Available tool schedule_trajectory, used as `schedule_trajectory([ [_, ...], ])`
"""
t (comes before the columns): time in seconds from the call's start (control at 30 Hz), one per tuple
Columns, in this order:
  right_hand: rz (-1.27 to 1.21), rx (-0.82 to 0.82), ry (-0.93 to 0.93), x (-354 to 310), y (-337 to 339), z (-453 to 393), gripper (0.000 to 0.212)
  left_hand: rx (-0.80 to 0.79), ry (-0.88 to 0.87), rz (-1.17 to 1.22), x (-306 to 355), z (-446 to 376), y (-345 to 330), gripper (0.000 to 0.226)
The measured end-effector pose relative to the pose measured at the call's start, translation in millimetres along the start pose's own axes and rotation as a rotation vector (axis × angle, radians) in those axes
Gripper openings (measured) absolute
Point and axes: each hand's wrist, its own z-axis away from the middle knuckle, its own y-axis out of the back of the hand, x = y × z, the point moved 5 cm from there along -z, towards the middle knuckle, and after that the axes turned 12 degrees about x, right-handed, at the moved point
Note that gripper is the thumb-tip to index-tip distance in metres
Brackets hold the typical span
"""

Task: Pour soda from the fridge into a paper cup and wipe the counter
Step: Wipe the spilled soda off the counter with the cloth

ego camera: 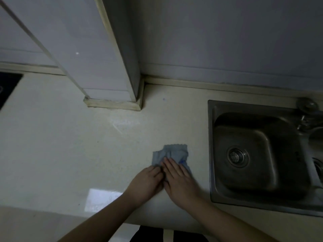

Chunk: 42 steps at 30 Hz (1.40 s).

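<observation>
A crumpled blue-grey cloth point(172, 153) lies on the pale counter point(70, 145), just left of the sink. My right hand point(178, 179) rests flat on the cloth's near part, fingers straight and pointing away from me. My left hand point(148, 180) sits beside it, its fingertips curled at the cloth's left near edge, touching the right hand. Whether the left fingers pinch the fabric cannot be told. No soda or paper cup is in view.
A steel sink point(216, 172) with a round drain point(237, 155) is set into the counter at the right, taps point(307, 109) at its back. A white pillar point(111, 84) juts onto the counter at the back. A dark hob point(7, 86) lies far left. A wet smear point(122, 123) shows before the pillar.
</observation>
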Motion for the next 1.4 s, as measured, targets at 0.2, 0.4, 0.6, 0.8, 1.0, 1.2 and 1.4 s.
schedule_trajectory([
  [0.2, -0.083, -0.053, 0.219, -76.1, -18.1, -46.3, 0.058, 0.015, 0.297, -0.081, -56.0, 55.7, 50.8, 0.016],
  [0.4, -0.105, -0.131, 0.45, -126.5, -35.7, -56.3, 0.056, 0.096, 0.471, -0.072, -56.7, 106.1, 75.6, 0.021],
  [0.6, -0.112, -0.124, 0.544, -98.4, -31.2, -0.5, 0.051, 0.058, 0.363, 0.039, -8.4, 116.8, 42.9, 0.014],
  [0.8, -0.08, -0.05, 0.437, -20.5, -6.7, 44.6, 0.049, -0.039, 0.269, 0.099, 35.3, 80.7, -17.1, 0.018],
  [1.0, -0.057, -0.002, 0.124, 89.1, 24.1, 44.9, 0.052, -0.024, 0.128, 0.027, 74.0, -30.1, -64.6, 0.031],
  [1.2, -0.286, 0.099, -0.095, 145.6, 44.1, 30.3, 0.045, -0.072, 0.096, -0.047, 91.5, -104.7, -90.4, 0.035],
  [1.4, -0.515, 0.175, -0.277, 162.4, 48.0, 25.5, 0.047, -0.079, 0.054, -0.134, 96.0, -126.9, -90.2, 0.032],
])
